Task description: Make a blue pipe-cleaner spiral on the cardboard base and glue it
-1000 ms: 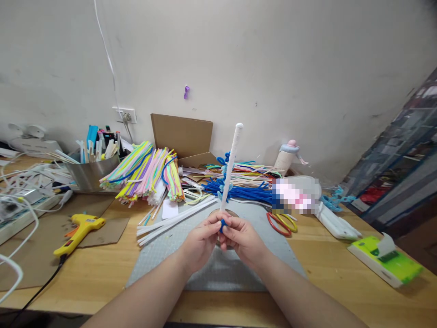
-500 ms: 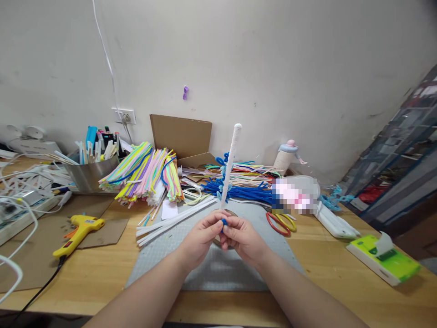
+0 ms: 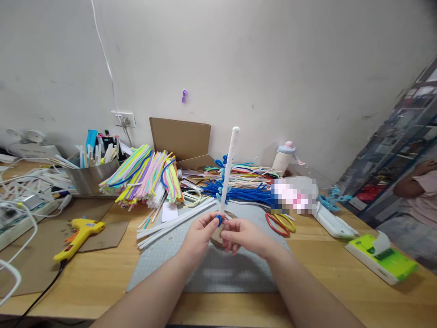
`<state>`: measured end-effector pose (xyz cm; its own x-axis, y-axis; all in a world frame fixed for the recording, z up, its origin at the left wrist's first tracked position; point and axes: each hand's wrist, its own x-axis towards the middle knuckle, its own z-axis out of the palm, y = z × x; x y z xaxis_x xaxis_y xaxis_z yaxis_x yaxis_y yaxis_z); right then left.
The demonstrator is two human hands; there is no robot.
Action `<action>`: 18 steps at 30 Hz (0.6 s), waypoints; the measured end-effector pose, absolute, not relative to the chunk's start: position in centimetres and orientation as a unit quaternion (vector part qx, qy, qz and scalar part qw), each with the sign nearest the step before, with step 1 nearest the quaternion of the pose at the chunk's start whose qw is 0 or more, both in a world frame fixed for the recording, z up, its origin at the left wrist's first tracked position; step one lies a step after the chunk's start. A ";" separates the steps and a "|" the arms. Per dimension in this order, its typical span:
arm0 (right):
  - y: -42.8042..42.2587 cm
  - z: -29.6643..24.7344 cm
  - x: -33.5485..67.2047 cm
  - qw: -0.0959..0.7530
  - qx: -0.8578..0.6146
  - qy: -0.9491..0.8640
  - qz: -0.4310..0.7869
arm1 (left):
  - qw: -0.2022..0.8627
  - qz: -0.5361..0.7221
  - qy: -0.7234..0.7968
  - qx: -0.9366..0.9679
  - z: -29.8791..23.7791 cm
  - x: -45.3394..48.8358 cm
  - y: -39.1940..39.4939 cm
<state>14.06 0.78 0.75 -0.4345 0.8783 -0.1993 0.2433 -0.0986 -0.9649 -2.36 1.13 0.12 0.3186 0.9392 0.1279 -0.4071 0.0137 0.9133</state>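
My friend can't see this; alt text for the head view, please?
The left hand pinches a small blue fuzzy piece, right hand close by; beyond rises a fuzzy white rod. A yellow plastic glue gun lies at left.

Right fingers [image 3: 236,224] have parted, and a person [image 3: 420,196] has appeared.

Blue pipe-cleaner loop [image 3: 219,220], one: partly covered by the left hand [image 3: 201,234]; ends out of my sight. White chenille rod [image 3: 226,180], one: foot hidden behind the hands. Right hand [image 3: 246,234]: contact with either piece cannot be told. Brown disc or roll [image 3: 216,238], one: partly masked by both hands, kind unclear. From the hands: one o'clock, wall speck [image 3: 252,107], too small to name; two, shelving [image 3: 385,132], contents blurred; three, second person [image 3: 421,207], cut off at right edge; nine, power strip [image 3: 23,228], cut off at left.
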 end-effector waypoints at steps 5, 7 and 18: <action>3.4 1.5 22.6 0.145 -0.716 -0.665 0.154 | 0.645 0.525 0.306 0.463 -1.0 -2.4 1.7; 4.7 0.6 25.5 0.115 -0.757 -0.633 0.116 | 0.654 0.517 0.314 0.454 -1.4 -2.2 1.7; 2.3 -0.6 25.3 0.033 -0.707 -0.676 0.205 | 0.650 0.505 0.346 0.450 -2.0 -1.9 1.5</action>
<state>25.30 2.34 -0.57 0.0013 0.9697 -0.2445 0.9425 -0.0830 -0.3239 -1.94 1.55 -1.95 0.2510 0.9680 0.0037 -0.3445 0.0857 0.9349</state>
